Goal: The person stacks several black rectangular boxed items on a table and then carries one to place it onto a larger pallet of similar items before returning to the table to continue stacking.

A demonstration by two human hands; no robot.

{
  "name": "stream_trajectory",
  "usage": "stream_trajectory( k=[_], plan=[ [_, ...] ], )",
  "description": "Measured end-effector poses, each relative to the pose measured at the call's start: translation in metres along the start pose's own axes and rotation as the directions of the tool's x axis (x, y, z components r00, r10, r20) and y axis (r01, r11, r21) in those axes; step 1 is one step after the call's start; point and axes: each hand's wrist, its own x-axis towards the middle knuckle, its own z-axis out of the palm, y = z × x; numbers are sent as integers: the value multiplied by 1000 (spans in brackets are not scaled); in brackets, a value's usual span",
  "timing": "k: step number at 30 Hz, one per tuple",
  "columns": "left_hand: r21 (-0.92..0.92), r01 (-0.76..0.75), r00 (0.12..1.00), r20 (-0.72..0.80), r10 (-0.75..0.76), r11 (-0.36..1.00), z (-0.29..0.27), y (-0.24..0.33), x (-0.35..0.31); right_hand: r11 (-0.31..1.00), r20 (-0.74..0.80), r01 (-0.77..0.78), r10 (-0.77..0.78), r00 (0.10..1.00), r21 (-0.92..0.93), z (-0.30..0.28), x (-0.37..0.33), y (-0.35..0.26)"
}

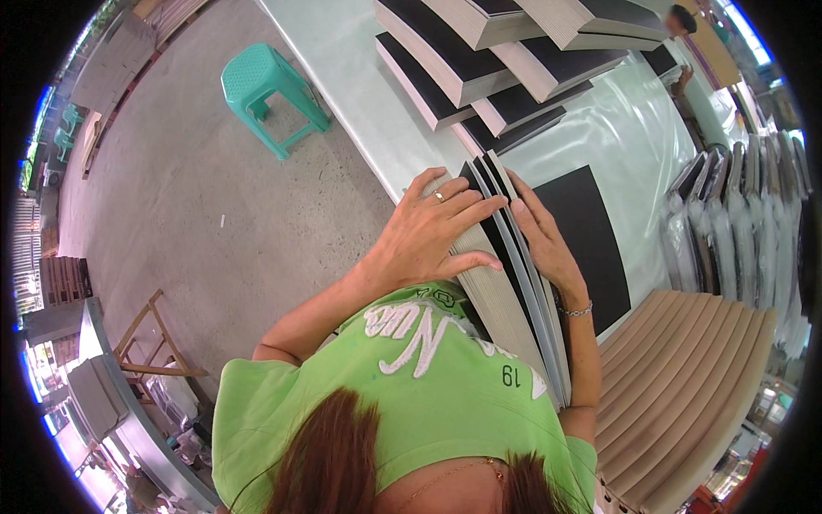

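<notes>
A thick block of stacked pale-edged boards (505, 308) stands on edge against my body, with dark and grey sheets fanned apart along its right side. My left hand (441, 218) lies over its upper left edge, fingers bent across the top and thumb on the pale edges. On the far right side of the block, my right hand (545, 236) has its fingers curled against the outermost sheets. A flat black sheet (591, 244) lies on the table just right of my right hand. Both lower ends of the block are partly hidden by my arms and shirt.
Several black-topped thick blocks (458, 64) are piled at the table's far end. Plastic-wrapped upright packs (745, 223) stand at right, above ridged tan boards (685, 377). A green stool (257, 77) stands on the floor at left. Another person (682, 21) is at far right.
</notes>
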Motion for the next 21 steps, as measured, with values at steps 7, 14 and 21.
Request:
stream_trajectory(
  k=[7, 14, 21],
  plan=[
    [-2, 13, 996, -91, -13, 1000, 3, -5, -5, 1000, 9, 13, -13, 1000, 5, -3, -1, 6],
    [-19, 15, 1000, 21, -14, 1000, -1, 1, 7, 1000, 4, -3, 3, 1000, -18, 0, -1, -2],
    [73, -41, 998, -40, 44, 997, 2, 1, 9, 999, 30, -35, 34, 999, 40, 4, -1, -4]
  ],
)
